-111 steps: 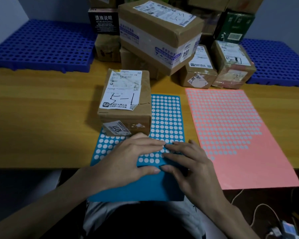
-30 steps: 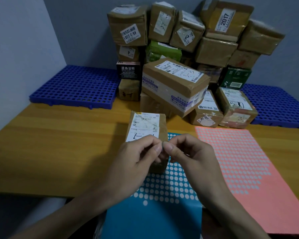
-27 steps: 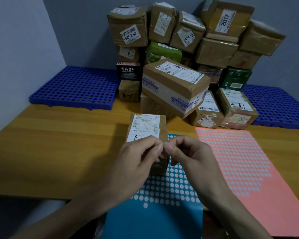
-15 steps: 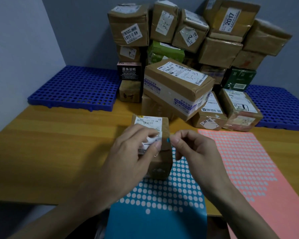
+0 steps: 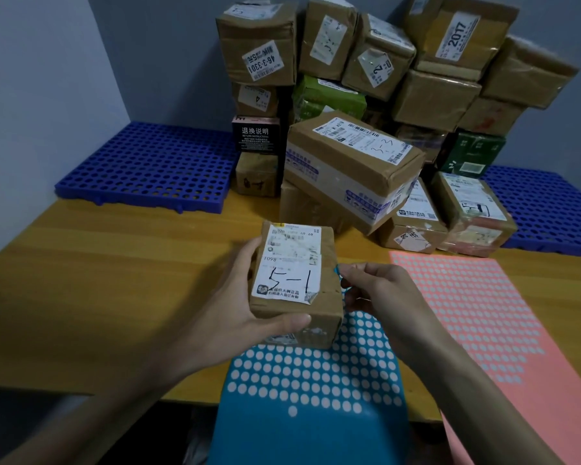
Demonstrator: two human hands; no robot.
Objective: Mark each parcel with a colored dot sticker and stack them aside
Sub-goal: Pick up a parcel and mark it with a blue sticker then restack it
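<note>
The left hand grips a small cardboard parcel, thumb across its near edge and fingers behind, holding it tilted just above the counter. Beside it, the right hand pinches a blue dot sticker at the parcel's right edge, not yet pressed flat as far as can be seen. Below both hands the blue sticker sheet overhangs the counter's near edge, its upper rows already picked bare; to the right of the right hand lies the pink sticker sheet, likewise largely used. Beyond the hands a heap of parcels waits against the wall, flanked by a blue plastic grid mat on the left that carries no finished stack, so most of the job appears to remain. Half a second earlier the left hand lay over the parcel's label; it has since shifted to the side, baring the handwritten "5-1", and the parcel has come up closer.
</note>
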